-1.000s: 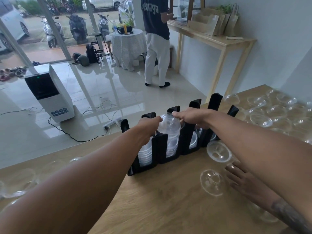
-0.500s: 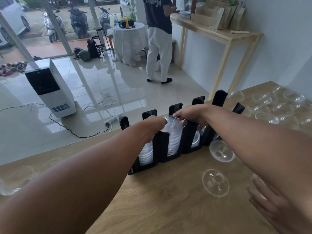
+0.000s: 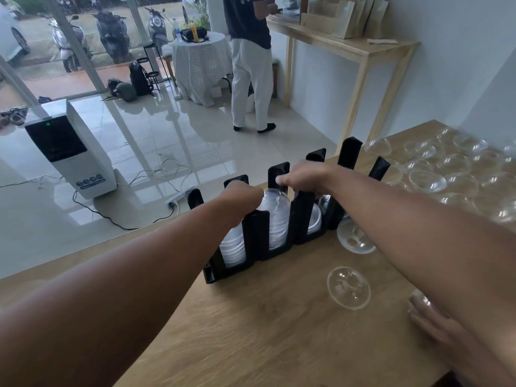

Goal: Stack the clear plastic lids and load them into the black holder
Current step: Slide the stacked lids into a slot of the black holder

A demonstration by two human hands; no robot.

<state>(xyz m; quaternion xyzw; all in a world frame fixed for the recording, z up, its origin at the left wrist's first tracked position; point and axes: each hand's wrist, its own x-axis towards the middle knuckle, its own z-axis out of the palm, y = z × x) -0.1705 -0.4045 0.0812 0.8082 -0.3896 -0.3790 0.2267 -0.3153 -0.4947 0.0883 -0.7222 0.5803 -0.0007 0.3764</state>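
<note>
The black holder (image 3: 254,236) stands on the wooden table (image 3: 279,331) near its far edge, with tall upright dividers. A stack of clear dome lids (image 3: 276,219) sits in its second slot from the left. My left hand (image 3: 242,197) grips the stack's top from the left. From the right, my right hand (image 3: 303,177) holds the top, fingers curled by a divider. Another lid stack (image 3: 233,247) fills the leftmost slot, and a shorter one (image 3: 315,222) the third.
Two loose clear lids (image 3: 348,287) (image 3: 355,239) lie right of the holder. Several more lids (image 3: 452,166) cover the table's far right. Another person's hand (image 3: 438,328) rests at the lower right. Beyond the table edge a person stands by a side table (image 3: 349,48).
The lid stack has sunk lower into the second slot under both my hands. The other person's hand has shifted to the right and toward the near edge.
</note>
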